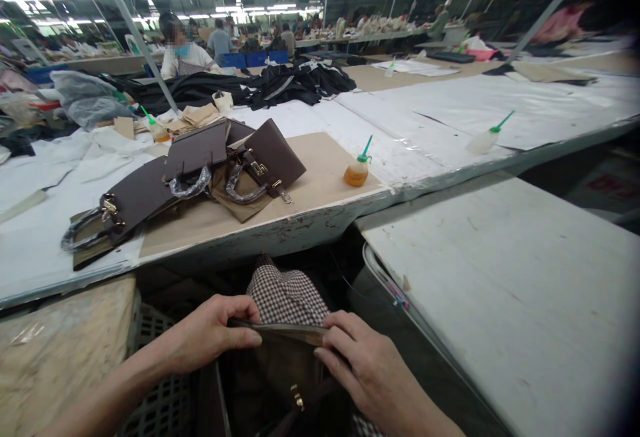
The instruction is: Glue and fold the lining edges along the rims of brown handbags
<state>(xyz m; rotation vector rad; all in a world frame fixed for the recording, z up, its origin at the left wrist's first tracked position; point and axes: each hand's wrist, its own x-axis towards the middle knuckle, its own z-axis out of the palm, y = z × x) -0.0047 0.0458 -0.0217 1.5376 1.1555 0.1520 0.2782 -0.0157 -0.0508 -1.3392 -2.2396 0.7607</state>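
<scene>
Between my hands, over the lap, is a dark brown handbag [280, 357] with a gold metal fitting on it. My left hand [220, 330] pinches the bag's top edge at its left end, thumb on the near side. At the right end of the same edge, my right hand [357, 357] grips it between thumb and fingers. The edge is pulled roughly straight between them. Much of the bag's lower part lies in shadow. Checked cloth [287, 290] shows behind the bag, over my lap.
Brown bag pieces with wrapped handles [195, 170] lie on the table ahead. A green-tipped glue bottle [357, 170] stands on brown board. To the right is a white board [510, 277]; at left, a plastic crate [153, 357]. Beyond black strips [300, 83] sits a masked person [187, 53].
</scene>
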